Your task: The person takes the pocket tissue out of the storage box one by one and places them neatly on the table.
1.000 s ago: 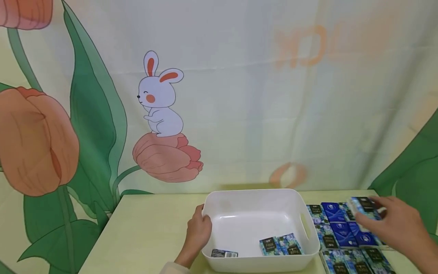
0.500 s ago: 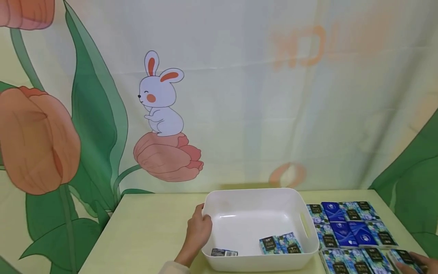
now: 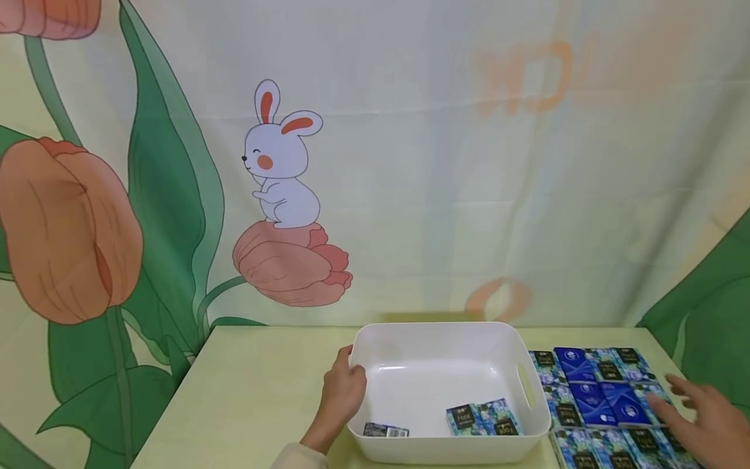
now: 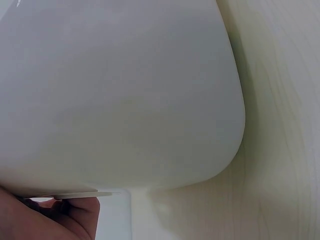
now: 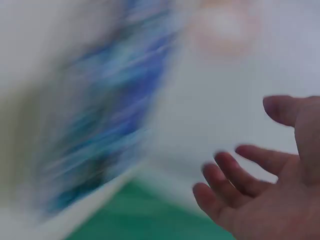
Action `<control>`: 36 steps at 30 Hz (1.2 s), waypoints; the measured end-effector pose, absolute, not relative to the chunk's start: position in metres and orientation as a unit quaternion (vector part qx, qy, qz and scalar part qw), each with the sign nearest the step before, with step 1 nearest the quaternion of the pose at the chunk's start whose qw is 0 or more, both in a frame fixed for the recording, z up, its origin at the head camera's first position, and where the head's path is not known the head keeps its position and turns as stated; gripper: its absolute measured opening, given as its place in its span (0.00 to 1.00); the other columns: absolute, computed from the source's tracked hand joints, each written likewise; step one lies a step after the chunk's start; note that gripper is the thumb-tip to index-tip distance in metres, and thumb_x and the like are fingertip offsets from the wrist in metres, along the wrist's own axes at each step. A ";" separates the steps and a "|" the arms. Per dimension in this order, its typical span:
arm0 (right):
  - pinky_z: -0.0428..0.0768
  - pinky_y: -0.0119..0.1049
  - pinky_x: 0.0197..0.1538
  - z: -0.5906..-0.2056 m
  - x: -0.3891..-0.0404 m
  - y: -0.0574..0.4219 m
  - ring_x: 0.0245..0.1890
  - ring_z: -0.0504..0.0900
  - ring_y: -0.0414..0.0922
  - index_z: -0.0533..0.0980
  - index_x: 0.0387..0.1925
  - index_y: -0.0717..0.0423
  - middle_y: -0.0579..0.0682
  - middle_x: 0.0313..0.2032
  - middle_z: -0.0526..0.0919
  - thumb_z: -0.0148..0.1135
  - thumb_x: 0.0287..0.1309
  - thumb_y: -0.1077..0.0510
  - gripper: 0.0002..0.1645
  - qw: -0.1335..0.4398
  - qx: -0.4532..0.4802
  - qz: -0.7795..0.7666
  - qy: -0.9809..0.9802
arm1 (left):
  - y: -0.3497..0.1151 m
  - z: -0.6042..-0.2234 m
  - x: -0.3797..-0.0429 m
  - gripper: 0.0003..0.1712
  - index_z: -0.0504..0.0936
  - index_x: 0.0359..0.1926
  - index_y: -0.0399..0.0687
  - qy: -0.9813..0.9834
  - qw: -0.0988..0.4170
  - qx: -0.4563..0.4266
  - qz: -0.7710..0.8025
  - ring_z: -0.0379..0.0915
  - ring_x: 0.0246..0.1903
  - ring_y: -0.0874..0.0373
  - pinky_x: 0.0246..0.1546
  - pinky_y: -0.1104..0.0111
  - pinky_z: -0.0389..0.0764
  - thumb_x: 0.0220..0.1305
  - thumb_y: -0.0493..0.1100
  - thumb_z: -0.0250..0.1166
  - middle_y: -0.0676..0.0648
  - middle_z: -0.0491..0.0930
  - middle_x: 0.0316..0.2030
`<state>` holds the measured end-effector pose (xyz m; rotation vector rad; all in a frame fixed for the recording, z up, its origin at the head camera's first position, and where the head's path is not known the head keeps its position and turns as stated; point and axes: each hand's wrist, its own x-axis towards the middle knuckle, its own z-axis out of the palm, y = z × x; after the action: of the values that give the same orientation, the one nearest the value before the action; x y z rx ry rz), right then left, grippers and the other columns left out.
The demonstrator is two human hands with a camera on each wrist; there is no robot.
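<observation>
My left hand grips the left rim of a white plastic bin, fingers on the outside; the left wrist view shows the bin's pale wall and part of the hand. Inside the bin lie two blue-green tissue packs side by side and one dark pack on edge at the left. My right hand hovers over the right side of the packs, holding nothing, its fingers spread in the right wrist view. Rows of floral packs and dark blue packs lie right of the bin.
Bin and packs stand on a pale wooden table. Behind it hangs a curtain printed with a rabbit and tulips. The packs sit close to the bin's right wall. In the right wrist view they are blurred.
My right hand carried a floral tissue pack to the front row's right end, let go of it, and has risen back over the packs. The left hand has stayed on the bin.
</observation>
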<state>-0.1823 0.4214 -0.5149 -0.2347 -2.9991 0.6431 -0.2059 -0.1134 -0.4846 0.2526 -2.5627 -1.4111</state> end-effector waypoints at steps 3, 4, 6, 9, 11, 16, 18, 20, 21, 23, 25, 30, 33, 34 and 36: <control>0.77 0.63 0.41 -0.438 -0.182 0.342 0.49 0.77 0.70 0.65 0.69 0.71 0.75 0.55 0.74 0.54 0.70 0.34 0.47 0.066 0.046 0.226 -0.971 | -0.115 -0.484 -0.206 0.27 0.71 0.66 0.36 -0.868 0.105 0.085 -0.478 0.78 0.46 0.40 0.42 0.44 0.80 0.66 0.36 0.50 0.30 0.80 0.53; 0.78 0.61 0.41 -0.415 -0.181 0.315 0.50 0.78 0.68 0.67 0.68 0.68 0.72 0.57 0.75 0.57 0.68 0.35 0.45 0.067 0.087 0.242 -0.964 | -0.115 -0.485 -0.205 0.27 0.71 0.66 0.36 -0.867 0.105 0.085 -0.479 0.78 0.46 0.40 0.42 0.45 0.80 0.66 0.36 0.51 0.30 0.80 0.53; 0.81 0.59 0.43 -0.386 -0.183 0.267 0.53 0.79 0.63 0.72 0.66 0.63 0.66 0.59 0.77 0.61 0.67 0.38 0.39 0.081 0.156 0.261 -0.949 | -0.114 -0.486 -0.205 0.27 0.71 0.66 0.36 -0.866 0.101 0.085 -0.482 0.78 0.46 0.40 0.41 0.45 0.80 0.66 0.36 0.51 0.30 0.80 0.53; 0.79 0.58 0.50 -0.369 -0.196 0.212 0.58 0.77 0.62 0.73 0.66 0.60 0.61 0.61 0.77 0.61 0.67 0.37 0.38 0.031 0.236 0.289 -0.927 | -0.114 -0.488 -0.205 0.27 0.72 0.66 0.37 -0.864 0.100 0.086 -0.487 0.79 0.45 0.40 0.40 0.45 0.81 0.65 0.36 0.52 0.30 0.80 0.53; 0.76 0.58 0.55 -0.368 -0.207 0.185 0.61 0.75 0.61 0.74 0.66 0.60 0.59 0.62 0.77 0.59 0.67 0.35 0.40 -0.024 0.267 0.298 -0.916 | -0.114 -0.489 -0.205 0.27 0.72 0.65 0.37 -0.863 0.103 0.087 -0.487 0.79 0.46 0.40 0.40 0.45 0.80 0.64 0.35 0.53 0.30 0.80 0.53; 0.74 0.56 0.59 -0.380 -0.231 0.133 0.60 0.77 0.58 0.75 0.64 0.61 0.59 0.59 0.79 0.59 0.67 0.35 0.39 -0.149 0.303 0.272 -0.901 | -0.116 -0.488 -0.204 0.28 0.73 0.64 0.37 -0.866 0.109 0.089 -0.480 0.79 0.46 0.39 0.41 0.44 0.80 0.62 0.36 0.54 0.30 0.80 0.52; 0.74 0.54 0.59 -0.388 -0.238 0.115 0.58 0.79 0.57 0.76 0.63 0.62 0.59 0.57 0.81 0.61 0.65 0.36 0.38 -0.185 0.304 0.246 -0.902 | -0.117 -0.487 -0.204 0.28 0.73 0.64 0.37 -0.868 0.108 0.088 -0.477 0.79 0.45 0.40 0.41 0.44 0.80 0.61 0.36 0.54 0.31 0.81 0.52; 0.75 0.51 0.59 -0.398 -0.243 0.098 0.56 0.80 0.54 0.78 0.61 0.62 0.58 0.54 0.83 0.63 0.63 0.37 0.38 -0.208 0.301 0.214 -0.906 | -0.118 -0.487 -0.204 0.28 0.73 0.64 0.37 -0.868 0.107 0.087 -0.477 0.79 0.44 0.40 0.40 0.45 0.81 0.61 0.36 0.54 0.31 0.81 0.51; 0.76 0.50 0.58 -0.404 -0.245 0.089 0.55 0.81 0.52 0.78 0.60 0.62 0.57 0.53 0.84 0.64 0.63 0.37 0.37 -0.217 0.301 0.194 -0.908 | -0.119 -0.487 -0.204 0.28 0.73 0.64 0.37 -0.869 0.105 0.085 -0.477 0.79 0.44 0.40 0.40 0.45 0.81 0.61 0.36 0.54 0.31 0.81 0.50; 0.76 0.47 0.58 -0.417 -0.247 0.075 0.54 0.81 0.50 0.80 0.58 0.60 0.54 0.50 0.85 0.66 0.61 0.37 0.36 -0.239 0.298 0.155 -0.911 | -0.119 -0.487 -0.204 0.28 0.73 0.64 0.37 -0.869 0.104 0.082 -0.477 0.80 0.43 0.41 0.39 0.46 0.81 0.61 0.36 0.55 0.31 0.82 0.49; 0.76 0.45 0.58 -0.429 -0.247 0.064 0.52 0.82 0.47 0.81 0.57 0.58 0.51 0.49 0.86 0.66 0.61 0.37 0.34 -0.260 0.301 0.121 -0.909 | -0.119 -0.488 -0.204 0.28 0.73 0.63 0.38 -0.870 0.106 0.081 -0.474 0.80 0.42 0.42 0.39 0.47 0.81 0.61 0.36 0.55 0.32 0.82 0.48; 0.80 0.42 0.51 -0.448 -0.241 0.044 0.44 0.84 0.44 0.83 0.52 0.55 0.46 0.44 0.86 0.63 0.65 0.42 0.24 -0.331 0.316 0.123 -0.881 | -0.120 -0.485 -0.203 0.28 0.74 0.63 0.38 -0.872 0.113 0.075 -0.470 0.80 0.40 0.43 0.36 0.49 0.81 0.60 0.36 0.56 0.33 0.83 0.46; 0.83 0.47 0.44 -0.453 -0.239 0.038 0.40 0.86 0.46 0.82 0.54 0.58 0.46 0.42 0.85 0.63 0.67 0.51 0.20 -0.403 0.303 0.183 -0.844 | -0.120 -0.484 -0.202 0.29 0.74 0.63 0.38 -0.873 0.112 0.071 -0.470 0.80 0.39 0.44 0.34 0.50 0.80 0.59 0.36 0.56 0.33 0.83 0.45; 0.83 0.48 0.41 -0.455 -0.239 0.037 0.38 0.86 0.48 0.80 0.55 0.59 0.46 0.41 0.85 0.64 0.67 0.54 0.19 -0.428 0.293 0.203 -0.831 | -0.120 -0.484 -0.201 0.28 0.74 0.63 0.38 -0.873 0.112 0.073 -0.469 0.80 0.39 0.44 0.35 0.50 0.80 0.59 0.36 0.56 0.33 0.83 0.45; 0.83 0.52 0.43 -0.458 -0.239 0.035 0.39 0.86 0.49 0.78 0.58 0.60 0.48 0.42 0.85 0.64 0.65 0.58 0.21 -0.471 0.280 0.227 -0.805 | -0.120 -0.486 -0.200 0.28 0.74 0.63 0.38 -0.873 0.112 0.077 -0.468 0.80 0.39 0.44 0.35 0.49 0.80 0.59 0.36 0.56 0.33 0.83 0.45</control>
<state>-0.2386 0.0348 -0.4576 1.3066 -3.7631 1.0592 -0.2002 -0.1198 -0.4857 0.2269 -2.5625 -1.3746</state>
